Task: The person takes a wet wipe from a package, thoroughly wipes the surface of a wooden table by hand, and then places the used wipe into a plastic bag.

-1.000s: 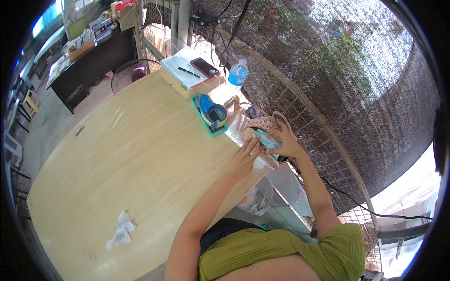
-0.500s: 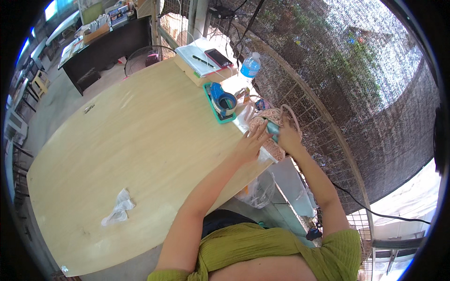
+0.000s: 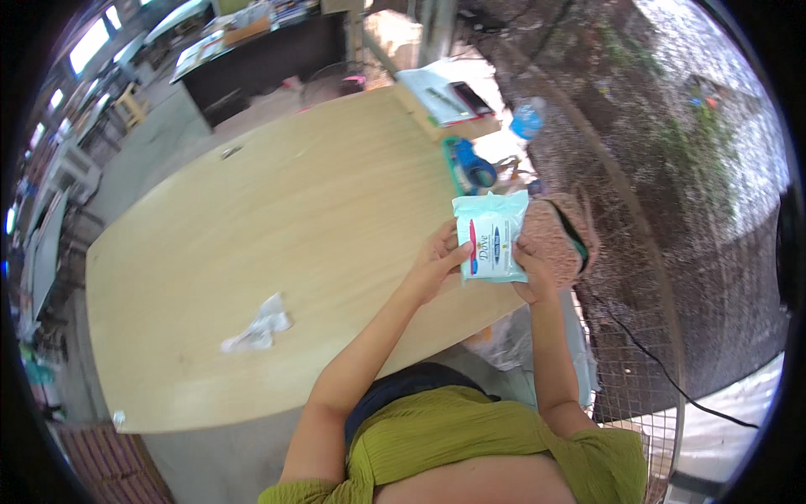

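A pale blue-green soft packet of wipes [image 3: 495,262] is held up over the table's right end, its printed front facing me. My left hand [image 3: 438,259] grips its left side with the thumb on the front. On the opposite side my right hand [image 3: 535,267] pinches the packet's lower right edge. Just behind and right of it lies a pink textured bag [image 3: 550,239], its dark opening gaping. A crumpled white tissue [image 3: 259,325] rests on the near left part of the table.
The light wooden table [image 3: 277,218] spreads to the left. Beyond the packet stand a blue tape dispenser [image 3: 472,165] in a green tray, a water bottle [image 3: 527,120], and a box with a notebook [image 3: 432,94] and phone [image 3: 472,97]. Wire mesh [image 3: 642,353] borders the right side.
Both hands have come out of the pink bag, drawing the wipes packet out and bringing it left over the table. The whole view has shifted, with the table appearing farther right.
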